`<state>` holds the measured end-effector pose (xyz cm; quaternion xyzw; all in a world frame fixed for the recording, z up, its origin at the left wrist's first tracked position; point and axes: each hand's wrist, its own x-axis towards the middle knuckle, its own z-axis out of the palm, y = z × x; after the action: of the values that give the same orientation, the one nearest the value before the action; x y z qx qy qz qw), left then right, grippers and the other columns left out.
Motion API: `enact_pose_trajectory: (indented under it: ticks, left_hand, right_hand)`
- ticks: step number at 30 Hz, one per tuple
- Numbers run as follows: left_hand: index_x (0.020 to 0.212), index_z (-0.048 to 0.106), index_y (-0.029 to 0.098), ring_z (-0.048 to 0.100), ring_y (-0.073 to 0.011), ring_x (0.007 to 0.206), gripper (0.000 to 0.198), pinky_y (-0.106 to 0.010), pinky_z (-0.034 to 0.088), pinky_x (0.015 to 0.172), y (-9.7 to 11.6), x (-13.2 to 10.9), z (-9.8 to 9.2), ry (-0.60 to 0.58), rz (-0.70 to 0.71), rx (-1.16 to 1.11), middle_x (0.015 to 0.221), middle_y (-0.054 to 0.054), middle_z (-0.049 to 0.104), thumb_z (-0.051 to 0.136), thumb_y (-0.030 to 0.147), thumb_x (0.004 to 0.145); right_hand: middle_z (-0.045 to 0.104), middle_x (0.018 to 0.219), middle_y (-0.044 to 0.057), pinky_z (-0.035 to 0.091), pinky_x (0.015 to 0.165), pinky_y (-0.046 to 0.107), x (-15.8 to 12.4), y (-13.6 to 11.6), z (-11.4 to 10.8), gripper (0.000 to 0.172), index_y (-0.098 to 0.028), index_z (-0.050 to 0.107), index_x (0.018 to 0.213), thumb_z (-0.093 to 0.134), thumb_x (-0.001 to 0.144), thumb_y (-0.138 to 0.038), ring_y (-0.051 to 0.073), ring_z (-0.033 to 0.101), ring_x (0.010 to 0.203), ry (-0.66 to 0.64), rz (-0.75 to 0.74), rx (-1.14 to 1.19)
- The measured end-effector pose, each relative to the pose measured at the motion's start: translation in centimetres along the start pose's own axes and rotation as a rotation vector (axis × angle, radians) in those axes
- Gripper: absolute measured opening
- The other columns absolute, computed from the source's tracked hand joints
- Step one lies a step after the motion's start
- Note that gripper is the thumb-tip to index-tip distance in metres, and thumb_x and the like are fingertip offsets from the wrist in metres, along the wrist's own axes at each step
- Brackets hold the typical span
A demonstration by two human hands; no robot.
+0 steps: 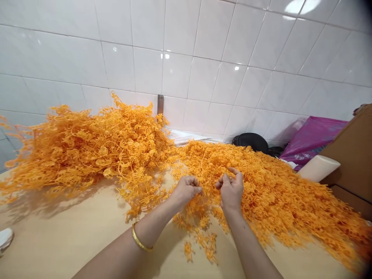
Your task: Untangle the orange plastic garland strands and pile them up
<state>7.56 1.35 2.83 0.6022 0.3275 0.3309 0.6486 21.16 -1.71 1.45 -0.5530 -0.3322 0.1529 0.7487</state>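
Observation:
Orange, spidery plastic flower pieces are heaped on the table, and my two hands are over the middle of them. My left hand [187,190], with a gold bangle [139,239] on the forearm, is closed in a pinch. An orange sprig [196,209] hangs at its fingertips. My right hand [231,190] has its fingers curled and thumb pressed in, a short gap to the right of the left hand. Whatever it pinches is too small to make out. A few loose flower pieces [211,252] lie below, between my forearms.
A tall bushy pile of joined orange pieces [116,143] stands at left; a broad heap of loose ones [279,190] spreads right. Behind are a black rounded case [251,142], a purple bag [310,139], a cream roll [319,168] and a cardboard box [351,155] against the tiled wall [177,73].

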Motion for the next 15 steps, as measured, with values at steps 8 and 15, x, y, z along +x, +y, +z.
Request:
enact_pose_trajectory:
  ticks: [8, 15]
  left_hand:
    - [0.064, 0.046, 0.016, 0.035, -0.0032, 0.034, 0.021, -0.018, 0.019, 0.036, -0.1, 0.5, -0.6, 0.043, -0.128, -0.29, 0.049, 0.004, 0.048, 0.06, 0.031, 0.06]
    - [0.07, 0.058, 0.015, 0.027, -0.0022, 0.031, 0.013, -0.019, 0.012, 0.035, 0.0, 0.4, -0.6, 0.143, -0.142, -0.217, 0.039, 0.007, 0.04, 0.062, 0.018, 0.058]
  right_hand:
    - [0.051, 0.06, -0.001, 0.041, 0.05, 0.024, -1.9, -0.9, 0.6, 0.016, -0.018, 0.051, 0.08, 0.051, 0.073, -0.033, 0.012, 0.049, 0.054, -0.269, -0.139, -0.231]
    - [0.058, 0.093, 0.007, 0.044, 0.059, 0.028, -1.4, 1.0, 1.0, 0.025, -0.018, 0.061, 0.084, 0.051, 0.071, -0.037, 0.018, 0.054, 0.078, -0.44, 0.002, -0.179]
